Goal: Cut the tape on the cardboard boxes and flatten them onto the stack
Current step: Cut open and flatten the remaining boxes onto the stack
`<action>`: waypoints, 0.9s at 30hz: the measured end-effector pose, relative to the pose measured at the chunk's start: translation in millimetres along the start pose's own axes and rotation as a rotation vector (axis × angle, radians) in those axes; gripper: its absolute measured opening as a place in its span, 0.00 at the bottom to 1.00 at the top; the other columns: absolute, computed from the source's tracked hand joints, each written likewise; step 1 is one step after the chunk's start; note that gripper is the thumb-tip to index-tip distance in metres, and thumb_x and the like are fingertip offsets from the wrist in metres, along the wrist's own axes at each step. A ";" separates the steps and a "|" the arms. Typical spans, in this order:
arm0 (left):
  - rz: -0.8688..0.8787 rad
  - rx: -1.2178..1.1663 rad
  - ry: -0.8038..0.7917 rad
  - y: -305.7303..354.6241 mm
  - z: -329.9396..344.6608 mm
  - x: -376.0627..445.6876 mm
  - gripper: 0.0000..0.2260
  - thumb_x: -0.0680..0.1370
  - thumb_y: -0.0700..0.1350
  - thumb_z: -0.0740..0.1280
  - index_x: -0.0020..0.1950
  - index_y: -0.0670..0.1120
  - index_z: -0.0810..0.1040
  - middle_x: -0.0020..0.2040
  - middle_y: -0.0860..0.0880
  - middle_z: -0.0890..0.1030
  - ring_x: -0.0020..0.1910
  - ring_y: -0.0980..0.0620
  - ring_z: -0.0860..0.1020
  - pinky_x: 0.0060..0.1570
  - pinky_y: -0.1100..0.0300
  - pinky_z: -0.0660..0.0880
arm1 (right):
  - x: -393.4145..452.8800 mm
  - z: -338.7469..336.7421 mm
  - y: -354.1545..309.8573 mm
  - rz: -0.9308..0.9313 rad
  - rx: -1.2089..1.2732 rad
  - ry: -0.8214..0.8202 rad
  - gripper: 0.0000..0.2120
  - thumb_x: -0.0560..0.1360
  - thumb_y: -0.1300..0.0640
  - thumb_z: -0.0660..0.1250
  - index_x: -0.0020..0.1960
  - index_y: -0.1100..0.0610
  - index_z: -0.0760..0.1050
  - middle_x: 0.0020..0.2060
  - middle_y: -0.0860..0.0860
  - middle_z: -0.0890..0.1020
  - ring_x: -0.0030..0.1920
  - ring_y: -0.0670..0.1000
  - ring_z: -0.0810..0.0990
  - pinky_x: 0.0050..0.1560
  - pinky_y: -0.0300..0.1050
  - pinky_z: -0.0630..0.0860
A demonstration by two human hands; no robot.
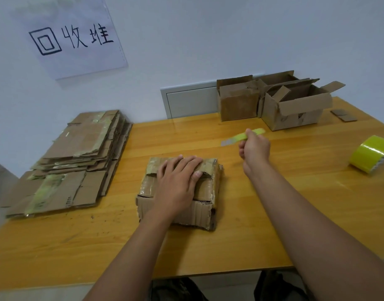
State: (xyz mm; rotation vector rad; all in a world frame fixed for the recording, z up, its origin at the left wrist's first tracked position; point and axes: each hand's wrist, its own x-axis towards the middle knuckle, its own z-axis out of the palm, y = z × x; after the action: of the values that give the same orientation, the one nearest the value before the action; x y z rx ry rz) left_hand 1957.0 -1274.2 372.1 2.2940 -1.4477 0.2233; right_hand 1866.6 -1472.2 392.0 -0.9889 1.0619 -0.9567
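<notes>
A small taped cardboard box lies in the middle of the wooden table. My left hand rests flat on its top, fingers spread. My right hand is raised above the table just right of the box and grips a yellow-green utility knife whose grey blade points left. A stack of flattened cardboard with greenish tape strips lies at the table's left end.
Three open cardboard boxes stand at the back right against the wall. A roll of yellow tape sits at the right edge. Small cardboard scraps lie beside the boxes. A handwritten paper sign hangs on the wall above the stack.
</notes>
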 end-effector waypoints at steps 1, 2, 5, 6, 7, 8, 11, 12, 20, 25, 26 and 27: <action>0.016 -0.006 0.009 0.1 -1.7 -1.8 0.22 0.83 0.60 0.46 0.74 0.59 0.67 0.73 0.60 0.68 0.76 0.54 0.57 0.73 0.54 0.44 | -0.8 -2.3 -1.9 -0.028 0.013 -0.025 0.10 0.82 0.51 0.62 0.48 0.57 0.75 0.27 0.51 0.78 0.25 0.47 0.74 0.25 0.40 0.69; 0.033 -0.018 0.021 0.4 -3.5 -3.5 0.21 0.83 0.60 0.47 0.73 0.59 0.68 0.73 0.61 0.69 0.76 0.55 0.58 0.74 0.52 0.45 | -6.3 -4.1 0.0 -0.066 0.021 -0.085 0.10 0.82 0.50 0.61 0.50 0.56 0.75 0.28 0.51 0.81 0.25 0.47 0.77 0.25 0.39 0.72; 0.092 -0.090 0.065 0.2 -7.1 -4.6 0.20 0.81 0.59 0.53 0.70 0.57 0.72 0.70 0.60 0.72 0.75 0.54 0.60 0.74 0.52 0.47 | -35.7 -8.0 28.6 -0.212 -0.071 -0.319 0.11 0.83 0.46 0.59 0.57 0.51 0.75 0.35 0.50 0.86 0.36 0.47 0.85 0.34 0.36 0.78; 0.108 -0.096 0.075 -0.9 -7.5 -4.2 0.20 0.81 0.60 0.53 0.68 0.56 0.73 0.69 0.59 0.73 0.74 0.54 0.61 0.73 0.52 0.49 | -44.4 -9.3 38.1 -0.277 -0.122 -0.339 0.10 0.83 0.45 0.58 0.58 0.46 0.74 0.37 0.47 0.86 0.40 0.44 0.85 0.38 0.34 0.78; 0.117 -0.075 0.085 -1.6 -7.8 -4.1 0.20 0.81 0.61 0.54 0.67 0.55 0.75 0.68 0.58 0.74 0.73 0.52 0.62 0.72 0.51 0.52 | -50.4 -10.9 44.4 -0.344 -0.156 -0.317 0.08 0.83 0.45 0.58 0.58 0.42 0.74 0.38 0.44 0.86 0.42 0.40 0.84 0.41 0.31 0.76; 0.113 -0.029 0.110 -2.2 -8.1 -4.2 0.21 0.80 0.63 0.55 0.65 0.54 0.76 0.68 0.56 0.75 0.71 0.50 0.65 0.69 0.49 0.58 | -55.3 -13.5 46.5 -0.393 -0.169 -0.282 0.07 0.83 0.45 0.57 0.57 0.40 0.74 0.38 0.42 0.86 0.43 0.37 0.82 0.41 0.29 0.74; -0.005 0.044 0.224 -6.1 -11.8 -3.4 0.26 0.76 0.66 0.62 0.62 0.47 0.79 0.59 0.46 0.76 0.57 0.45 0.72 0.53 0.50 0.73 | -67.5 -28.6 51.1 -0.456 -0.176 -0.247 0.09 0.82 0.41 0.55 0.56 0.37 0.72 0.40 0.42 0.86 0.44 0.42 0.83 0.46 0.41 0.78; -0.046 0.030 0.207 -7.5 -14.2 -3.5 0.28 0.74 0.66 0.62 0.63 0.47 0.78 0.58 0.46 0.76 0.55 0.46 0.73 0.50 0.52 0.74 | -73.9 -33.7 54.2 -0.468 -0.180 -0.259 0.10 0.80 0.39 0.54 0.57 0.37 0.72 0.42 0.43 0.86 0.44 0.47 0.84 0.45 0.48 0.81; -0.368 -0.618 -0.243 -14.2 -31.7 8.0 0.36 0.73 0.64 0.63 0.78 0.55 0.58 0.51 0.69 0.78 0.52 0.67 0.75 0.47 0.65 0.69 | -123.7 -58.4 86.5 -0.423 -0.095 -0.385 0.13 0.80 0.45 0.56 0.62 0.41 0.71 0.47 0.45 0.86 0.47 0.46 0.85 0.44 0.40 0.82; -0.461 -0.158 -0.276 0.8 -24.9 29.2 0.36 0.71 0.72 0.64 0.64 0.43 0.74 0.57 0.47 0.79 0.57 0.46 0.77 0.54 0.52 0.76 | -140.1 -56.9 89.5 -0.264 -0.031 -0.563 0.14 0.78 0.44 0.59 0.62 0.45 0.73 0.48 0.49 0.86 0.39 0.54 0.86 0.36 0.41 0.81; -0.444 -0.104 -0.311 1.8 -23.8 31.6 0.37 0.71 0.70 0.66 0.67 0.43 0.71 0.63 0.45 0.76 0.61 0.45 0.74 0.56 0.52 0.74 | -137.3 -58.1 85.4 -0.281 -0.029 -0.541 0.13 0.77 0.44 0.61 0.60 0.45 0.74 0.47 0.49 0.85 0.39 0.54 0.86 0.36 0.41 0.80; -0.414 -0.059 -0.337 2.5 -24.1 33.4 0.36 0.72 0.68 0.67 0.69 0.43 0.69 0.67 0.44 0.72 0.64 0.44 0.71 0.58 0.51 0.71 | -132.9 -60.3 79.5 -0.296 -0.022 -0.496 0.11 0.78 0.44 0.63 0.58 0.45 0.76 0.45 0.49 0.85 0.38 0.54 0.86 0.36 0.41 0.80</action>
State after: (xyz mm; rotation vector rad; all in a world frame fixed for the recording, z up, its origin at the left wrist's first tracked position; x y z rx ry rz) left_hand 1971.6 -1292.4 406.1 2.6028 -1.0602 -0.3374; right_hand 1791.1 -1335.0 336.4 -1.3412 0.5207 -0.8706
